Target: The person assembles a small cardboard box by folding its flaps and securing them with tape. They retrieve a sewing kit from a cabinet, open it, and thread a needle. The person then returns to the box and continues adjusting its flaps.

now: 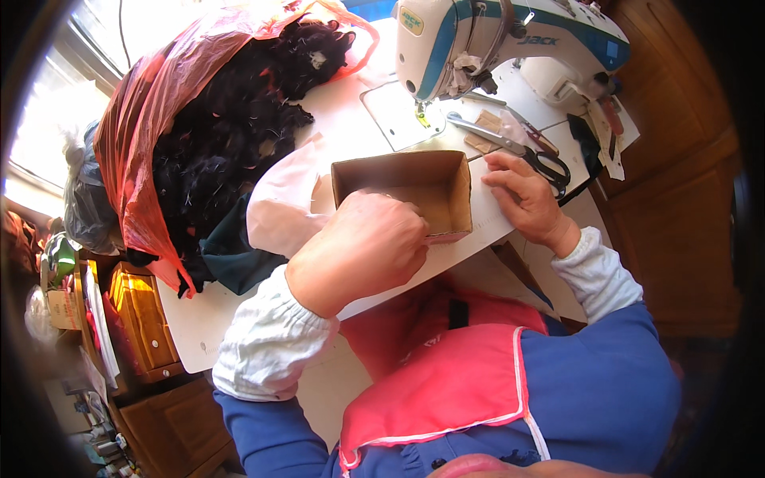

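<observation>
An open cardboard box [406, 170] sits on the white sewing table in front of me, tilted in view so its bare brown inside shows. My left hand [376, 239] reaches over the box's near left side, knuckles up. Its fingertips are hidden, so whether it grips anything is unclear. To the right of the box, my right hand [526, 197] rests by the table's edge with bent fingers apart and nothing visible in them. Black-handled scissors [508, 140] lie just beyond it. Pale pink fabric [284, 203] spreads left of the box.
A JACK sewing machine [454, 48] stands behind the box, its needle area lit. A red plastic bag [137, 137] bulging with black fabric scraps [233, 113] fills the table's left. Dark green cloth [239, 251] lies near it. Wooden cabinets [663, 239] stand at right.
</observation>
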Motion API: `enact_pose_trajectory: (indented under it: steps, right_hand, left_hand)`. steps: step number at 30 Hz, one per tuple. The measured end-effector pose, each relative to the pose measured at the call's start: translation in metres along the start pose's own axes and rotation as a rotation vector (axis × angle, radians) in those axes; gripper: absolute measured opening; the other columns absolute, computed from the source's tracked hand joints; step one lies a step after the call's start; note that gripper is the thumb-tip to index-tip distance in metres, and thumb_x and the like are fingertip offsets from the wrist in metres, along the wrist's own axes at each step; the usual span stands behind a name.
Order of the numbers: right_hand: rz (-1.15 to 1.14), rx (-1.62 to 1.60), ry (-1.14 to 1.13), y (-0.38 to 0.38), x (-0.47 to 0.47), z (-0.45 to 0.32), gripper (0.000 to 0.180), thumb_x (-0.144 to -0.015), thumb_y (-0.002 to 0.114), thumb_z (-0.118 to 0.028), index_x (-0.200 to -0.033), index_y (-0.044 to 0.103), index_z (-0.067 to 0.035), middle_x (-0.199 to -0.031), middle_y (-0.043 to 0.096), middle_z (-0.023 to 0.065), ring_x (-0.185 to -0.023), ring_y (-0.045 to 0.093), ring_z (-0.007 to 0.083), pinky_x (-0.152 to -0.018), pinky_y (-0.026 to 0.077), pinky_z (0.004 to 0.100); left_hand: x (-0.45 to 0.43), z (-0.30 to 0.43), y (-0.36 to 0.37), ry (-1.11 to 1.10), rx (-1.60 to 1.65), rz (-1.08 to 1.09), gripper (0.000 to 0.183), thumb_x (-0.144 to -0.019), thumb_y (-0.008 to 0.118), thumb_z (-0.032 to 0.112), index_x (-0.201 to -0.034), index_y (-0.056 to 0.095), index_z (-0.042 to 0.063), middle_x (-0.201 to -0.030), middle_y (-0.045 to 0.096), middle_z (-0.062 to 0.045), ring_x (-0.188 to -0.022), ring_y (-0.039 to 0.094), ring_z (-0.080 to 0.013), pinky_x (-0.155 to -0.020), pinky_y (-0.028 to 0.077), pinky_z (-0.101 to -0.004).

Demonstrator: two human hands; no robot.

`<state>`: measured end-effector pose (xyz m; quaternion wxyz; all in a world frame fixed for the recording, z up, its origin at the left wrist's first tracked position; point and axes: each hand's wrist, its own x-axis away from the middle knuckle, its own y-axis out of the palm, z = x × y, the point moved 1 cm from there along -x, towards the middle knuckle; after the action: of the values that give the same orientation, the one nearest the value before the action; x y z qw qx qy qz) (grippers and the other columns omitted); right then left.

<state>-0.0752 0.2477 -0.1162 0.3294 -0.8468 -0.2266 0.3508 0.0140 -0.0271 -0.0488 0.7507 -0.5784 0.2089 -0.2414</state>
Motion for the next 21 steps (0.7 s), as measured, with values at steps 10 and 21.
enact_pose_trajectory:
  steps: [10, 21]
  right_hand:
    - [0.012, -0.042, -0.028, -0.0038, -0.002, 0.0017, 0.021, -0.09, 0.067, 0.005, -0.11, 0.071, 0.002, -0.123, 0.067, 0.0196, -0.115, 0.066, 0.0349, -0.097, 0.054, 0.0378]
    - [0.033, -0.159, -0.007, -0.0023, 0.0022, 0.0095, 0.025, -0.088, 0.067, 0.009, -0.112, 0.071, 0.002, -0.122, 0.068, 0.0184, -0.109, 0.07, 0.0325, -0.09, 0.057, 0.0354]
  left_hand:
    - [-0.0043, 0.0047, -0.0055, -0.049, -0.023, -0.078, 0.018, -0.088, 0.072, 0.025, -0.087, 0.074, 0.008, -0.084, 0.068, -0.009, -0.081, 0.069, -0.0304, -0.077, 0.055, -0.0416]
    - [-0.0043, 0.0082, -0.0095, -0.133, 0.004, -0.196, 0.024, -0.088, 0.073, 0.026, -0.1, 0.076, 0.006, -0.105, 0.074, -0.01, -0.093, 0.071, -0.03, -0.086, 0.056, -0.0399]
